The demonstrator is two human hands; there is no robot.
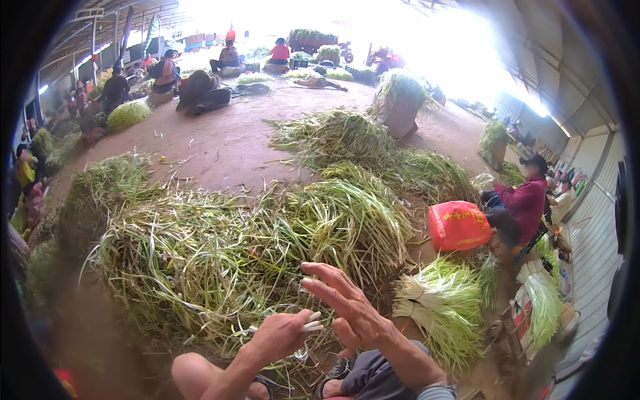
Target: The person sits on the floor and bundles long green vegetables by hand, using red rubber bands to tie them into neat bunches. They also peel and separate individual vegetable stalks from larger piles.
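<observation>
My left hand (281, 334) is closed around a few slim white stalks (312, 326), whose cut-looking ends stick out towards my right hand. To its right, my right hand (354, 311) is raised with the fingers apart and nothing visible in it. Beyond both hands spreads a large heap of long green and yellowed vegetable stalks (200, 250), tangled and loose. Tied bundles of pale-stemmed greens (435, 305) lie to the right of my right hand, white ends facing the heap. Loose leaf scraps lie around my feet.
A red plastic sack (459, 226) with printed writing stands behind the bundles. A person in a dark pink top (522, 210) sits at the right. More stalk piles (335, 137) and a stuffed sack (397, 107) stand on the earthen floor (220, 145). Several people sit farther back.
</observation>
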